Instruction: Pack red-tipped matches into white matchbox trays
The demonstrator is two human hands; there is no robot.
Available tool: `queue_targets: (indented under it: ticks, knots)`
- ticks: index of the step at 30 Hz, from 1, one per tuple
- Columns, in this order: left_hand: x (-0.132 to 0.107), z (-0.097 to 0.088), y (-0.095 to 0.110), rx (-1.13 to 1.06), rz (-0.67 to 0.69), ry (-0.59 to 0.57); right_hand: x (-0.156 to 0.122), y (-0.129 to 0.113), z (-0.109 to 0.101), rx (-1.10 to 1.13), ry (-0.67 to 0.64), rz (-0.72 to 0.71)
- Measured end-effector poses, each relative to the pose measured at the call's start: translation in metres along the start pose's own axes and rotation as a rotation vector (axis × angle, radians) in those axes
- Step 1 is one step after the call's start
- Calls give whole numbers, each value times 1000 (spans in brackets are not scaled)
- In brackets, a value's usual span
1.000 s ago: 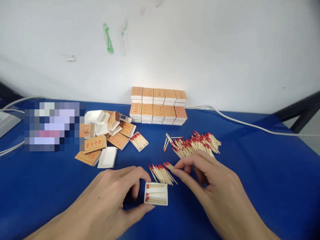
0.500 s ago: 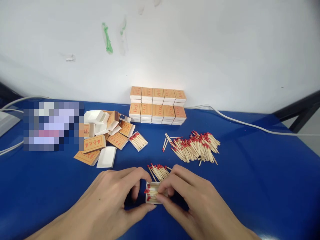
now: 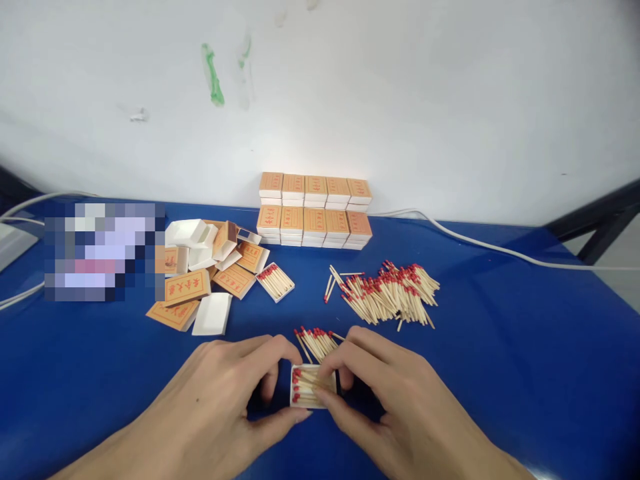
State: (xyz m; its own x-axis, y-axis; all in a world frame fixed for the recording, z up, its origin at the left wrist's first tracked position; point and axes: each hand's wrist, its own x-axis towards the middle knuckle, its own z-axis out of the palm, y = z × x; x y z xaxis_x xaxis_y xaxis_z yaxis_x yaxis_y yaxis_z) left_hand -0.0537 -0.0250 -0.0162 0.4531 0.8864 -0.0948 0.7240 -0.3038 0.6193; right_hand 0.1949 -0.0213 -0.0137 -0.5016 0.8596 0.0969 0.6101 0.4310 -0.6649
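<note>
A white matchbox tray (image 3: 314,404) lies on the blue table close in front of me, with several red-tipped matches (image 3: 303,389) in it, heads to the left. My left hand (image 3: 227,387) grips the tray's left end, index finger at the far side and thumb at the near side. Over the tray's right part, my right hand (image 3: 383,393) has thumb and index finger down on the matches, hiding their tail ends. Just beyond the tray is a small heap of loose matches (image 3: 317,343), partly behind my right fingers.
A larger match pile (image 3: 393,293) lies to the right. A filled tray (image 3: 275,283) is left of it, beside a jumble of empty trays (image 3: 213,313) and orange sleeves (image 3: 187,288). Stacked matchboxes (image 3: 314,223) stand by the wall. A white cable (image 3: 480,243) runs along the back right.
The matches in my right fingers have sunk into the tray and now lie flatter among the others. My left hand stays on the tray.
</note>
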Motion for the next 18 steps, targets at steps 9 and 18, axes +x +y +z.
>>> queue_targets:
  ticks: [9,18]
  knots:
    - [0,-1,-1,9,12,25,4,2,-11,-90,232,105]
    - [0,-3,0,6,10,11,2,10,-1,-266,219,164]
